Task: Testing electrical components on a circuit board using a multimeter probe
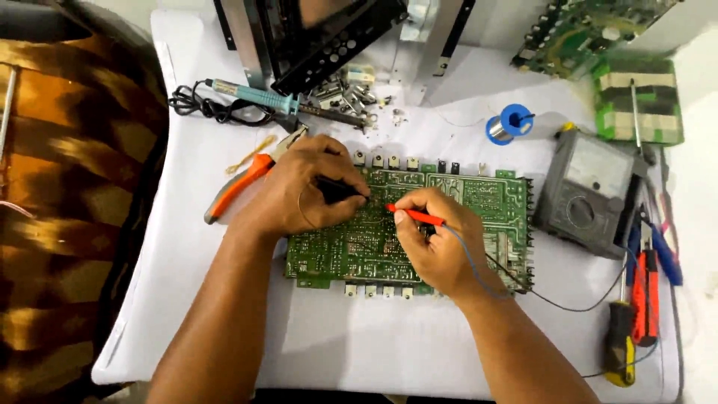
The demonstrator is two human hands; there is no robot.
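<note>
Centrally, a flat green circuit board (407,224), densely studded with small components, lay on the white-covered bench (359,337). The left hand (299,191) was clamped on a slim black probe (340,189), the right hand (434,243) on a thin red probe (416,216); both tips met the board close together. Orange-handled pliers (238,187) sat just left of the left hand, a boxy grey analog multimeter (591,191) beside the board's right edge. Bare cloth lay open toward the bench's near edge.
</note>
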